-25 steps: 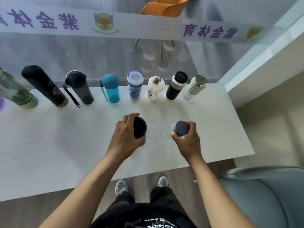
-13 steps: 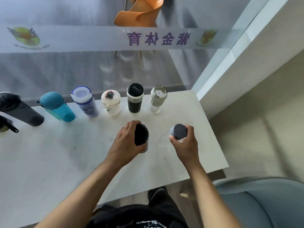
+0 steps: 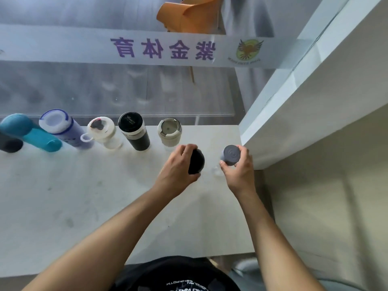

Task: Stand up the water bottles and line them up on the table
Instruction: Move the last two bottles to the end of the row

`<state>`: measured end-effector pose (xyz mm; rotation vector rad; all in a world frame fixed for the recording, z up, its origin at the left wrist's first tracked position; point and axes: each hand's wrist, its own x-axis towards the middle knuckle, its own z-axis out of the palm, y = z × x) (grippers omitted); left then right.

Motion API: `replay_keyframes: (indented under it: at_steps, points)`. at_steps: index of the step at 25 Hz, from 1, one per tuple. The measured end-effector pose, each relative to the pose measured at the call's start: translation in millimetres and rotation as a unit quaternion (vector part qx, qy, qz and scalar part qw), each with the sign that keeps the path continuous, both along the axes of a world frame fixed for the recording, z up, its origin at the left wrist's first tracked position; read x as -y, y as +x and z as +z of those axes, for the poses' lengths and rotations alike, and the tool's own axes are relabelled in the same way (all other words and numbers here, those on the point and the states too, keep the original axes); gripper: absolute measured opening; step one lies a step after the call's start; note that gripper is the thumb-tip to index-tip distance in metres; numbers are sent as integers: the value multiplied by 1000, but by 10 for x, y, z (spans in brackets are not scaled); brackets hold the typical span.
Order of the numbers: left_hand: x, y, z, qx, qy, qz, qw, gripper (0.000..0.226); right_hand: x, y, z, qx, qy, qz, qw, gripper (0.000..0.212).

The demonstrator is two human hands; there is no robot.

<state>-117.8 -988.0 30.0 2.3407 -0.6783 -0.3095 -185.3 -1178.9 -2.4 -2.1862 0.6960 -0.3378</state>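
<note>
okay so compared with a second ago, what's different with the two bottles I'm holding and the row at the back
Both hands carried their bottles away from you, toward the right end of the back row: the left hand with the black-capped bottle, the right hand with the grey-capped bottle, now close to the beige-lidded bottle. Both grips are unchanged, and the row stands as before.

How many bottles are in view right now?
8. Six stand along the table's far edge, the leftmost cut off; one is in each hand. More may be out of frame left.
</note>
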Motion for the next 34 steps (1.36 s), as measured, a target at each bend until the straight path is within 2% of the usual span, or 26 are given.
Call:
replay_keyframes:
  at_steps: [8, 14, 23, 28, 32, 34]
  points:
    - [561, 548, -48, -4, 47, 20, 999, 73, 512, 584, -3, -10, -1, 48, 999, 64]
    - [798, 853, -57, 12, 56, 26, 998, 67, 704, 887, -10, -17, -12, 57, 998, 66]
    - [892, 992, -108, 35, 46, 28, 998, 66, 758, 979, -29, -23, -14, 53, 998, 68]
    - [923, 972, -96, 63, 81, 23, 994, 67, 765, 964, 32, -48, -17, 55, 997, 72]
    - [914, 941, -59, 50, 112, 14, 992, 79, 761, 896, 94, -55, -18, 54, 997, 87]
    - [877, 929, 9, 63, 122, 6, 991, 83, 748, 884, 151, -27, -58, 49, 997, 88]
